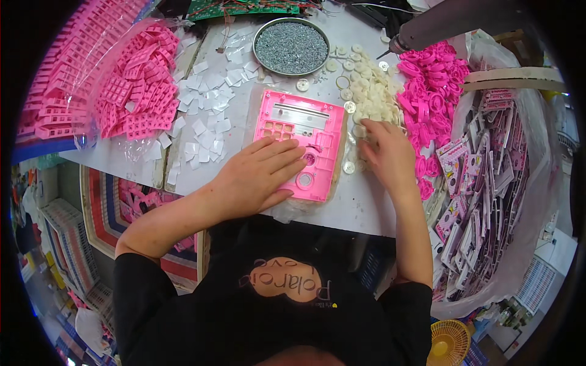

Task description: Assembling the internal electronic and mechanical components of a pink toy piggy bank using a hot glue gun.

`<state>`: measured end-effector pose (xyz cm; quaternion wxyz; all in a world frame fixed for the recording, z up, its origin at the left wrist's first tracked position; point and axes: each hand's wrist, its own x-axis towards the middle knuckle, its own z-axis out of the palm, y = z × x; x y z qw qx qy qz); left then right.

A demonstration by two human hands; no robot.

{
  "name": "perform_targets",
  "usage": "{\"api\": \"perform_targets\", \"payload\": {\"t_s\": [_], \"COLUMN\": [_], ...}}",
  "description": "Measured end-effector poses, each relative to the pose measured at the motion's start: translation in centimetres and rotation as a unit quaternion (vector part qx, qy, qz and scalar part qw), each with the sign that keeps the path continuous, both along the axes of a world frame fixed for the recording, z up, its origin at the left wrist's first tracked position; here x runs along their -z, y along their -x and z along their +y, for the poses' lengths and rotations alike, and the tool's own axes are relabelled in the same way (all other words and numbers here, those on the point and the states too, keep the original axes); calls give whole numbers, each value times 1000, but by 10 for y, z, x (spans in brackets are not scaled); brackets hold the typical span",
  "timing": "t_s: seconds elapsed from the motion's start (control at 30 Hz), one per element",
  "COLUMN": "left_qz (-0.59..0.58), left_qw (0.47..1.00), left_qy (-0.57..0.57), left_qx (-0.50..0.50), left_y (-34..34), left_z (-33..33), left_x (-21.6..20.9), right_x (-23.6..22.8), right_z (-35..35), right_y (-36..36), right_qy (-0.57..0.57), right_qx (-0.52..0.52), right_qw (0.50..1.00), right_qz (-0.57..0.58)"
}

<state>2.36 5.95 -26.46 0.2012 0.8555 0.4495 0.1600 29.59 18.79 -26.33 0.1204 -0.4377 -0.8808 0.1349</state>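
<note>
- While pink grid-like frames (79, 55) fill the upper left of the frame, a clear plastic bag just beside them holds more pink grid pieces (143, 85).
- Next, left of centre, small white squares (207, 137) lie scattered on the table (360, 210).
- At the top edge, a green circuit board (244, 7) shows, with thin wires on it.
- Near the centre, the left hand (262, 174) lies flat, its fingers close together and the thumb a little apart, over the lower left of the pink casing.
- Above, a round metal tin (292, 74) holds small silvery parts.
- In the middle of the frame, the pink casing (329, 143) lies inner side up, a silvery plate (287, 116) across its upper part.
- Right of centre, the right hand (394, 155) reaches the cream round pieces (372, 79), fingers bent; whether they pinch one cannot be told.
- Farther right, bright pink parts (427, 79) are heaped below a dark power tool (452, 27).
- At the right, a clear bag holds printed pieces (488, 183).
</note>
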Motion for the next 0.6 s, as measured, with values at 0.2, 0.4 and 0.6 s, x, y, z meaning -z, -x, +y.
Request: {"api": "perform_targets", "payload": {"t_s": [0.2, 0.4, 0.6], "left_qz": [-170, -390, -504], "left_qw": [982, 859, 676], "left_qy": [-46, 256, 515], "left_qx": [-75, -211, -154], "left_y": [-9, -42, -33], "left_z": [-6, -5, 1], "left_x": [-3, -21, -20], "right_x": [16, -18, -25], "right_z": [13, -40, -78], "right_y": [-8, 15, 31], "right_qy": [-95, 413, 181], "right_qx": [1, 145, -44], "right_qw": [995, 819, 909], "right_qz": [17, 372, 373]}}
